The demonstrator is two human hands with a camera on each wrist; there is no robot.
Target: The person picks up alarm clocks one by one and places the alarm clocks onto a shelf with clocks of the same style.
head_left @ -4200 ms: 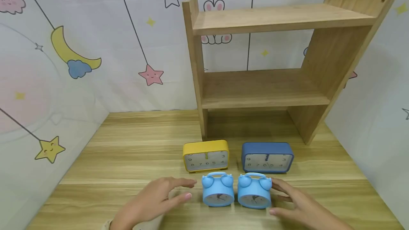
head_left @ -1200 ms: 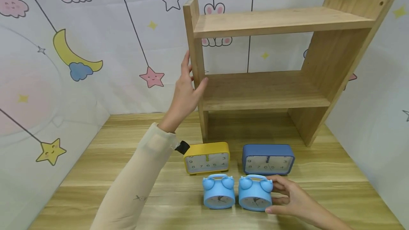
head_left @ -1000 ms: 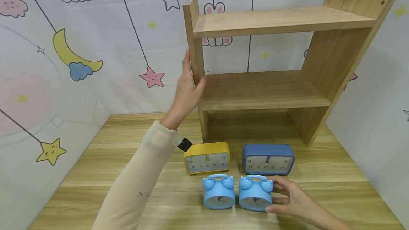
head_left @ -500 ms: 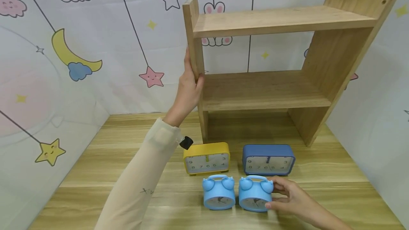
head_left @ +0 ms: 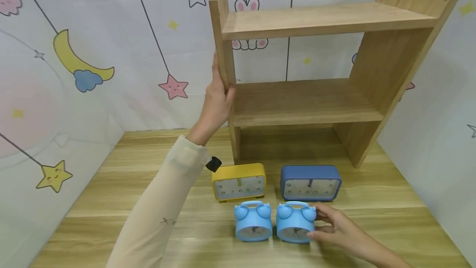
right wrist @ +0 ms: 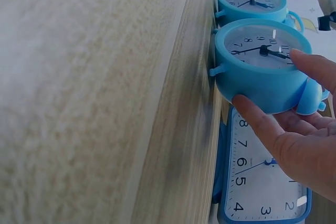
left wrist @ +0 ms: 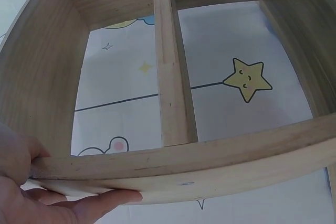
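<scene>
The left hand grips the shelf by its side, between thumb and fingers. On the table, the right hand pinches the rightmost alarm clock, facing away from the shelf, before the crosswise blue clock reading 2 through 8. The sleeve perhaps reads X.

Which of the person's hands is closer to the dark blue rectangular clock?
Right. The right hand holds a light blue clock just in front of the dark blue clock; the left hand grips the shelf, higher and farther left.
</scene>
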